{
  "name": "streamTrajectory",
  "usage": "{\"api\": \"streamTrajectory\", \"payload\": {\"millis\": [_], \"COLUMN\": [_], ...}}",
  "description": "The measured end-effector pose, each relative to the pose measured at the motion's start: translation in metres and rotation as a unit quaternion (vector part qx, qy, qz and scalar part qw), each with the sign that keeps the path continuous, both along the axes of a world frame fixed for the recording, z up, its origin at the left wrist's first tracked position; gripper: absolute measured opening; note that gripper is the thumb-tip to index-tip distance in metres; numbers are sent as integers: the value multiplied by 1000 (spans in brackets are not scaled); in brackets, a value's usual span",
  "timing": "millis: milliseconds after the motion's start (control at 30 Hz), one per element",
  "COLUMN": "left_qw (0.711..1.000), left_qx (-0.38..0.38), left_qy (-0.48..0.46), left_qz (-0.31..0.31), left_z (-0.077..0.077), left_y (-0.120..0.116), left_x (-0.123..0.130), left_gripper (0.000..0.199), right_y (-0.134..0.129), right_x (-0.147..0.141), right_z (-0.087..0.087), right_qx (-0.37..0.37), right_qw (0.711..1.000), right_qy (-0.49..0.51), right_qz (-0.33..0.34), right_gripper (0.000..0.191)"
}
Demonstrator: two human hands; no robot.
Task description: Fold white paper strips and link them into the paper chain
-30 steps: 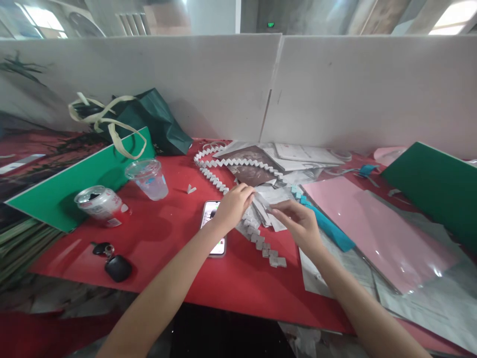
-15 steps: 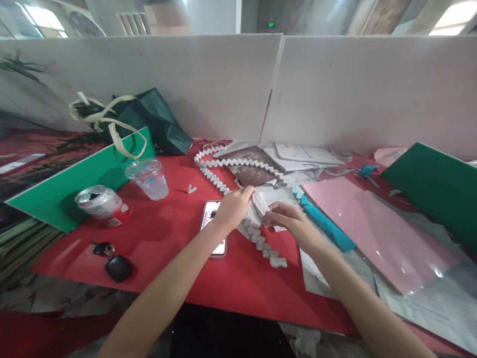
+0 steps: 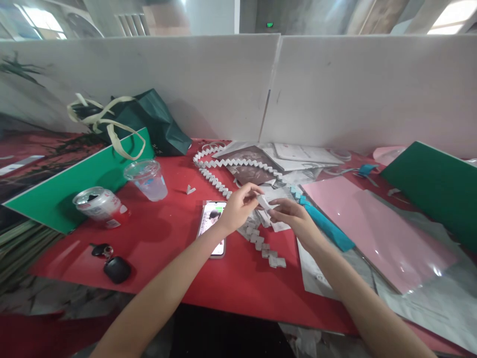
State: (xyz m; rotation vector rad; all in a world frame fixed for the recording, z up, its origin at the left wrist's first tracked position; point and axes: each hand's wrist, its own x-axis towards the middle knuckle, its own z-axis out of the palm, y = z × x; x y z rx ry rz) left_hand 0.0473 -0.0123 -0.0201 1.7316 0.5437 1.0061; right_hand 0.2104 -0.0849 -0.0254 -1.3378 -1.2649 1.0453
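Note:
A small folded strip of white paper (image 3: 264, 202) is pinched between my two hands above the red table. My left hand (image 3: 241, 205) grips its upper left end between thumb and fingers. At the other end, the thumb and fingers of my right hand (image 3: 292, 215) close on it. Below my hands runs a zigzag chain of folded paper (image 3: 258, 240), whose near end lies on the red surface. The chain loops away to the back and turns blue on the right, beside my right hand. A lit phone (image 3: 211, 233) lies under my left wrist.
On the left are a drink can (image 3: 101, 206), a plastic cup (image 3: 147, 180), a key fob (image 3: 117, 268), a green board (image 3: 48, 199) and a dark green bag (image 3: 160, 124). Pink sheets (image 3: 357, 219) and papers cover the right side. A white partition (image 3: 167, 89) stands behind.
The paper strip in my hands now looks shorter, bent or folded over. My left fingers have shifted slightly right and are more curled. The table items have stayed put.

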Motion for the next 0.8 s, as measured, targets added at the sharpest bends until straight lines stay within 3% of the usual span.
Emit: {"api": "streamTrajectory", "payload": {"millis": [200,333,467,600,800], "left_qw": [999,998,983,941,901], "left_qx": [-5,25,157,303,383], "left_qy": [14,41,95,125,181], "left_qz": [-35,-45,14,80,99], "left_z": [4,8,6,-3,-8], "left_y": [0,-2,-2,1,6], "left_x": [-1,-4,-6,-7,-9], "left_gripper": [8,20,23,12,18], "right_y": [3,3,1,-3,-4], "right_x": [4,5,6,7,10], "right_z": [-5,-8,-7,-2,2], "right_qx": [56,142,209,247,287], "right_qw": [993,967,928,901,878], "right_qy": [-100,-184,-278,-333,-364], "right_qz": [-29,-102,-133,-127,-121], "right_gripper": [24,24,16,11,14]}}
